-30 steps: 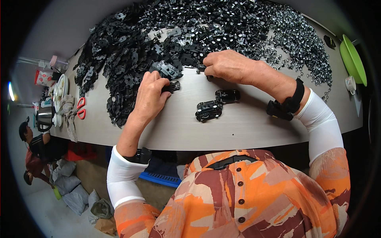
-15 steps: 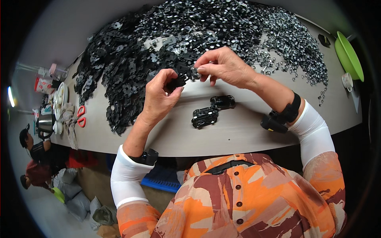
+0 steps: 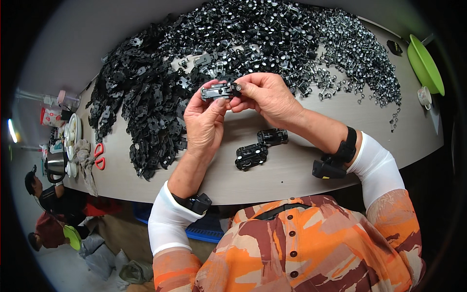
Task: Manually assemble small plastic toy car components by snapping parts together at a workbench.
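Between both hands is a black toy car chassis, held above the table. My left hand grips its left end between thumb and fingers. My right hand pinches at its right end, where a small wheel shows; whether the wheel is seated I cannot tell. Closer to me on the table lie two black chassis with wheels, one chassis at the left and another chassis touching it or nearly so at the right. Beyond my hands spread a heap of flat black chassis plates and a pile of wheel-and-axle sets.
Red-handled scissors and a grey cloth lie at the left, near a metal pot. A green basin and a white cup stand at the right. Two people are off to the left.
My hands have come together, and the chassis has turned so its wheeled underside shows. My right hand has moved slightly down, its fingers now against the chassis end.
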{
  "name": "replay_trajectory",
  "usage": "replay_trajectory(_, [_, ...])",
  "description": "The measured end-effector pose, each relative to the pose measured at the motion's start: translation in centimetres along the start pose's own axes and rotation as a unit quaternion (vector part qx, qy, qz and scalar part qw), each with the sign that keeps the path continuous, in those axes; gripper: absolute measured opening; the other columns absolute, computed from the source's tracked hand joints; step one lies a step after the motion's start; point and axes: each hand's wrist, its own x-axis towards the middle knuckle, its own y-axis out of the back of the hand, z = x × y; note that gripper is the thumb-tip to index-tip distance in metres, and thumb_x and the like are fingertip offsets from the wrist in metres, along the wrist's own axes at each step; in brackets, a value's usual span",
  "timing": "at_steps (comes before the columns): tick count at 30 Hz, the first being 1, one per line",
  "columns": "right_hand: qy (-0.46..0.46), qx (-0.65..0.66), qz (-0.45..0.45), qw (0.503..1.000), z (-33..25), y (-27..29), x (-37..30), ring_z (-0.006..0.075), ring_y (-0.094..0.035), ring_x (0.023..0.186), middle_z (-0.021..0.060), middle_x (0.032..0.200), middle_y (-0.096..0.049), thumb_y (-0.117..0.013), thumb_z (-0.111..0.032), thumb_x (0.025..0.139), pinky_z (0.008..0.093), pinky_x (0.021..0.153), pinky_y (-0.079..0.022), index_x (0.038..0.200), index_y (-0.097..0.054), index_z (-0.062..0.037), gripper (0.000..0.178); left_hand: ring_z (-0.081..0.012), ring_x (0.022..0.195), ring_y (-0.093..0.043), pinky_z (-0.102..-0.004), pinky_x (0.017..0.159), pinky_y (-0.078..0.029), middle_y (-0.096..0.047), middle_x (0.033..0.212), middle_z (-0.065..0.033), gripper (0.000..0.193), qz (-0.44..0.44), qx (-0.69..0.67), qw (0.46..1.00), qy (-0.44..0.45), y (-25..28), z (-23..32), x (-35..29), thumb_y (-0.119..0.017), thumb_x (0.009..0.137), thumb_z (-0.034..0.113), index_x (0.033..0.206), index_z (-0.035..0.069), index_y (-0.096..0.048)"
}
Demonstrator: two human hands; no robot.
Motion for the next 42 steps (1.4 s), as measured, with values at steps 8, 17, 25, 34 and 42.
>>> replay_trajectory(8, [0.053, -0.192, 0.007, 0.980, -1.3, 0.4, 0.0, 0.0121, -0.063, 0.068, 0.0074, 0.082, -0.061, -0.053, -0.010, 0.092, 0.0232, 0.060, -0.056, 0.096, -0.061, 0.0036, 0.016, -0.0151, 0.072, -0.060, -0.0208, 0.057, -0.051, -0.057, 0.113, -0.0174, 0.040, -0.058, 0.009, 0.998, -0.027, 1.2, 0.9, 0.7, -0.058, 0.088, 0.003, 0.125, -0.001, -0.046])
replay_trajectory(17, [0.366, -0.491, -0.020, 0.791, -2.3, -2.1, 0.3, 0.0193, -0.065, 0.061, 0.0123, 0.073, -0.061, -0.064, 0.003, 0.075, 0.0257, 0.055, -0.053, 0.082, -0.062, 0.0043, 0.007, -0.0175, 0.070, -0.063, -0.0244, 0.053, -0.054, -0.061, 0.102, -0.0130, 0.047, -0.074, 0.099, 0.991, -0.048, 0.1, -0.1, -0.3, -0.059, 0.087, 0.004, 0.131, -0.003, -0.041])
replay_trajectory(25, [0.323, -0.593, -0.092, 0.732, -4.2, -2.6, -0.8, 0.0300, -0.064, 0.066, 0.0168, 0.067, -0.060, -0.065, 0.003, 0.064, 0.0353, 0.056, -0.053, 0.066, -0.061, 0.0044, 0.004, -0.0144, 0.067, -0.063, -0.0244, 0.057, -0.056, -0.054, 0.111, -0.0104, 0.046, -0.105, 0.243, 0.959, -0.105, 0.0, -0.3, -0.6, -0.056, 0.086, -0.004, 0.130, -0.005, -0.042])
replay_trajectory(34, [0.324, -0.635, -0.098, 0.695, -3.6, -2.7, -0.3, 0.0276, -0.064, 0.067, 0.0150, 0.069, -0.061, -0.067, 0.001, 0.060, 0.0337, 0.057, -0.053, 0.064, -0.063, -0.0001, 0.006, -0.0152, 0.068, -0.064, -0.0253, 0.060, -0.056, -0.054, 0.110, -0.0117, 0.047, -0.108, 0.306, 0.938, -0.118, -0.3, 0.3, -1.0, -0.055, 0.085, -0.005, 0.130, -0.005, -0.042])
replay_trajectory(42, [0.408, -0.614, -0.091, 0.670, -3.7, -0.9, 0.6, 0.0266, -0.063, 0.071, 0.0093, 0.076, -0.056, -0.070, -0.013, 0.066, 0.0348, 0.057, -0.052, 0.076, -0.050, -0.0032, 0.024, -0.0222, 0.076, -0.066, -0.0322, 0.063, -0.056, -0.064, 0.091, -0.0151, 0.033, -0.143, 0.088, 0.985, 0.043, -0.4, 0.9, -0.6, -0.055, 0.091, 0.013, 0.119, -0.004, -0.050])
